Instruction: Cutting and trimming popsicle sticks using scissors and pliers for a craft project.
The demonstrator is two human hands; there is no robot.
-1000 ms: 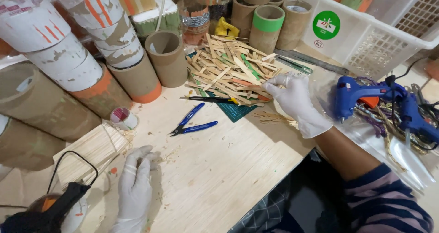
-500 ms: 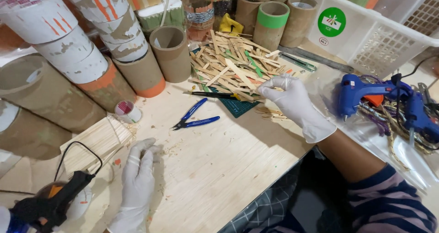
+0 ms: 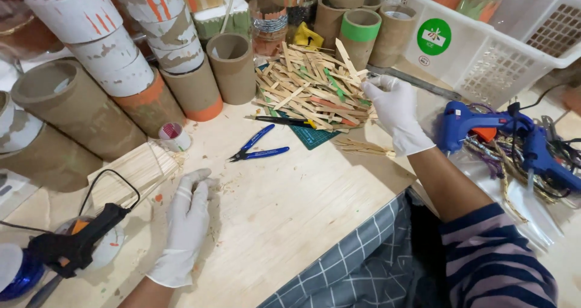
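Note:
Both hands wear white gloves. My right hand (image 3: 394, 108) reaches into the right edge of a heap of flat wooden sticks (image 3: 308, 90); whether its fingers pinch a stick I cannot tell. My left hand (image 3: 186, 220) lies flat on the pale wooden tabletop (image 3: 284, 199), fingers together, holding nothing. Blue-handled cutters (image 3: 259, 148) lie open between the hands. A bundle of thin sticks (image 3: 130, 172) rests just left of my left hand.
Cardboard tubes (image 3: 233, 66), some painted white and orange, crowd the back left. A white plastic basket (image 3: 484, 48) stands at the back right. Two blue glue guns (image 3: 484, 123) lie on the right among cords. A black tool (image 3: 75, 241) sits near left.
My right hand has moved a little further into the stick heap. My left hand stays flat on the table. The view has shifted slightly.

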